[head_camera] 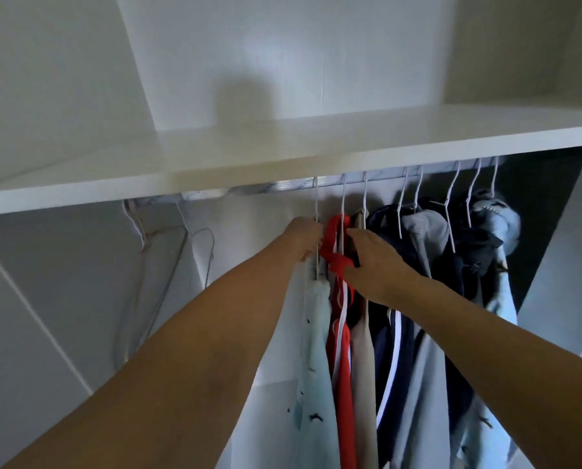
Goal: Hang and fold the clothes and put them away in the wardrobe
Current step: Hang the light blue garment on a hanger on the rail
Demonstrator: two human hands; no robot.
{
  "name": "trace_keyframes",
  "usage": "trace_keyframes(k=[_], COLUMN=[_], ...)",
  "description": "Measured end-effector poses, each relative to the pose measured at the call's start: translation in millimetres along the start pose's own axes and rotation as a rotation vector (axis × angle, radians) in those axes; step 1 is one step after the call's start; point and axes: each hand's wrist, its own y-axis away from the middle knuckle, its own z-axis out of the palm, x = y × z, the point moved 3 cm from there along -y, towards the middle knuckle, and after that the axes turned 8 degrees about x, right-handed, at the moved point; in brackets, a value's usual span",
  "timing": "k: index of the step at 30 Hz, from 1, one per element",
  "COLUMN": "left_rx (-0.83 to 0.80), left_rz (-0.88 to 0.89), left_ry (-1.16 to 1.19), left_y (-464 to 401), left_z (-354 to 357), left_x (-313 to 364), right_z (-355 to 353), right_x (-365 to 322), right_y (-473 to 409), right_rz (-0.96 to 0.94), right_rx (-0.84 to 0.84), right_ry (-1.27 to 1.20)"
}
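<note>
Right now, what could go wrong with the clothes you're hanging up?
The left hand grips the white hanger carrying the pale blue garment; if its hook isn't fully over the rail, it may drop. The right hand pushes into the red garment, whose loose strap could slide off. The clothes hang tightly packed, so creasing seems likely.
</note>
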Motion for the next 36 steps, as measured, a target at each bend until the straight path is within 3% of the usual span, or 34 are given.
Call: trace_keyframes(k=[4, 10, 14, 17, 23, 29, 32, 36], left_rx=[0.091, 0.282, 0.518, 0.606, 0.562, 0.369, 0.294, 0.32], left_rz=[0.149, 0.26, 0.25, 0.112, -0.134, -0.432, -0.384, -0.306], left_ry=[-0.291, -0.418, -0.459, -0.404, -0.265, -0.175, -0.242, -0.112], left_y=[26.4, 83.0, 102.2, 104.1, 91.6, 61.5, 49.3, 37.8], left_z=[-32.3, -88.0, -126.5, -145.3, -153.6, -151.5, -148.5, -147.4], left_x=[-2.2, -50.2, -62.9, -73.7, -113.1, -143.1, -156.7, -162.3], right_z=[-12.0, -26.1, -19.4, -8.6, 9.5, 29.4, 36.1, 46.2], right_x=[-21.1, -61.9, -88.9, -99.2, -101.6, -111.2, -114.5, -116.0], right_y=[8.3, 24.9, 39.2, 51.3, 55.2, 44.8, 41.2, 36.4], right_rz=[0.019, 0.024, 0.09, 0.092, 0.132, 0.158, 0.211, 0.259], right_rx=[-0.059, -0.186, -0.193, -0.229, -0.237, -0.235, -0.235, -0.207], right_ry=[-0.071, -0.176, -0.351, -0.406, -0.448, -0.446, -0.508, -0.521])
